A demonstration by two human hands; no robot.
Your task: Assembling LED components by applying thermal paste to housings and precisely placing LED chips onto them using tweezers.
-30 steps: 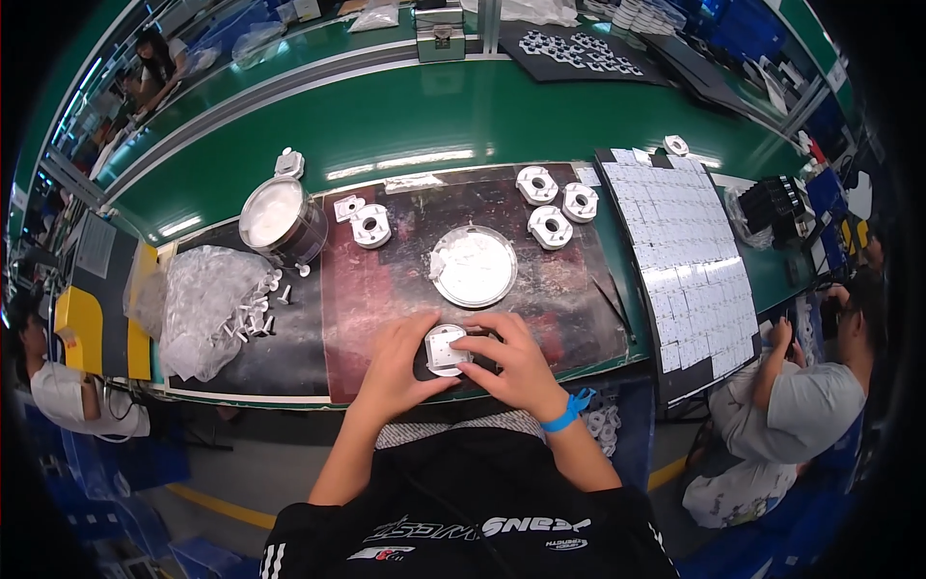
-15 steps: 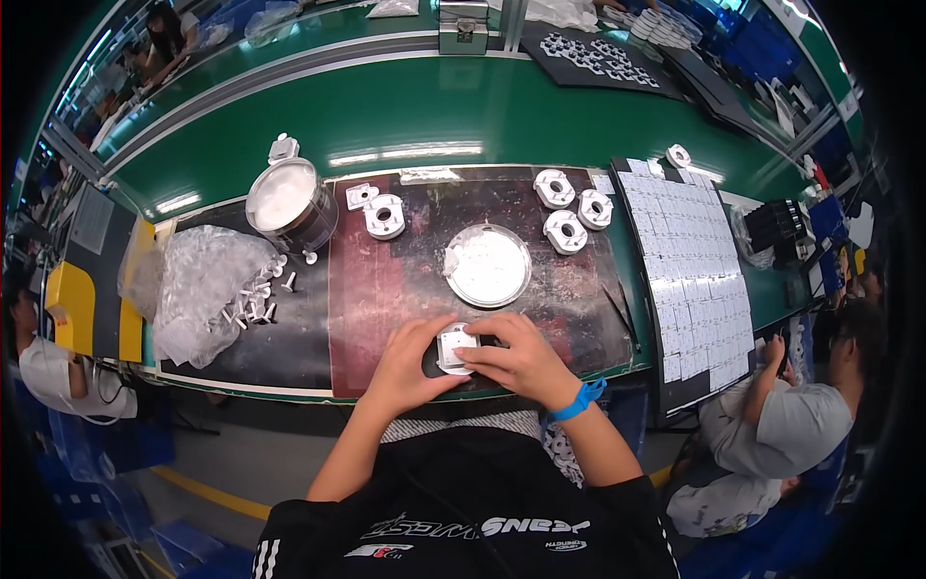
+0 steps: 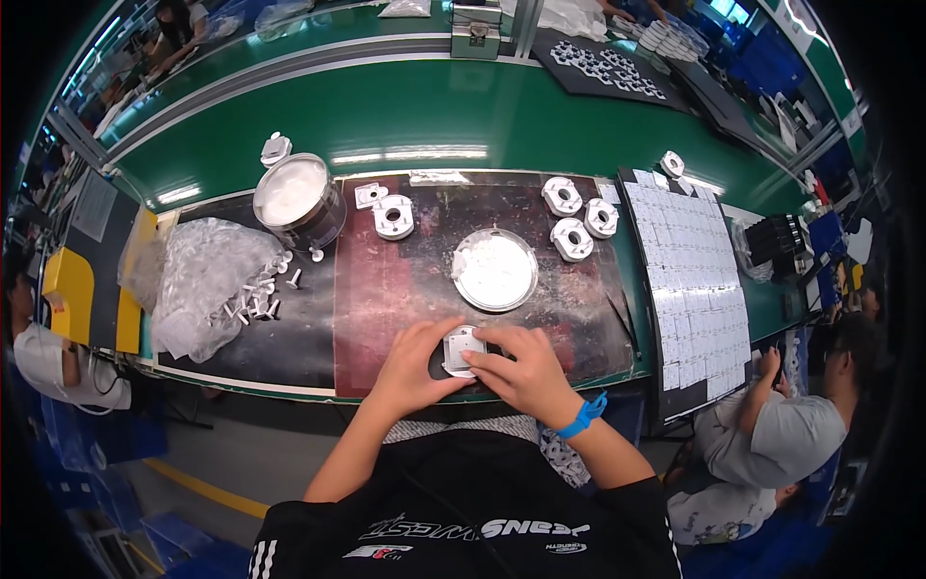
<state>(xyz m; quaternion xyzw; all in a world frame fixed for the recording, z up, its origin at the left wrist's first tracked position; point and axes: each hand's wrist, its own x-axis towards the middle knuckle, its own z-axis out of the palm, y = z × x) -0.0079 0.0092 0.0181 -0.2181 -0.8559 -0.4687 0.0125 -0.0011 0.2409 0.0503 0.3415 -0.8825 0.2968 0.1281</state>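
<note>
Close to the table's front edge I hold a small white plastic housing (image 3: 464, 348) with a squarish face turned up. My left hand (image 3: 413, 367) is closed on its left side, thumb along the near edge. My right hand (image 3: 526, 369), with a blue band at the wrist, grips the right side, and its fingertips press on the face. Just beyond lies a round clear dish of white paste (image 3: 495, 270). Several white ring-shaped housings (image 3: 572, 239) sit to the right of the dish. Another ring housing (image 3: 393, 217) rests at the left, beside a small white plate (image 3: 369, 196).
At the left stand a tub of white paste (image 3: 292, 190) and a plastic bag (image 3: 207, 280) with white screw-like pieces (image 3: 256, 299) spilling out. To the right are tweezers (image 3: 623, 323) and a black board covered with white square plates (image 3: 687, 289). Co-workers (image 3: 786, 415) sit at the right.
The view has shifted slightly, so the table things appear a little to the right and lower. Both hands stay on the white housing, with my right fingers slightly moved on its face.
</note>
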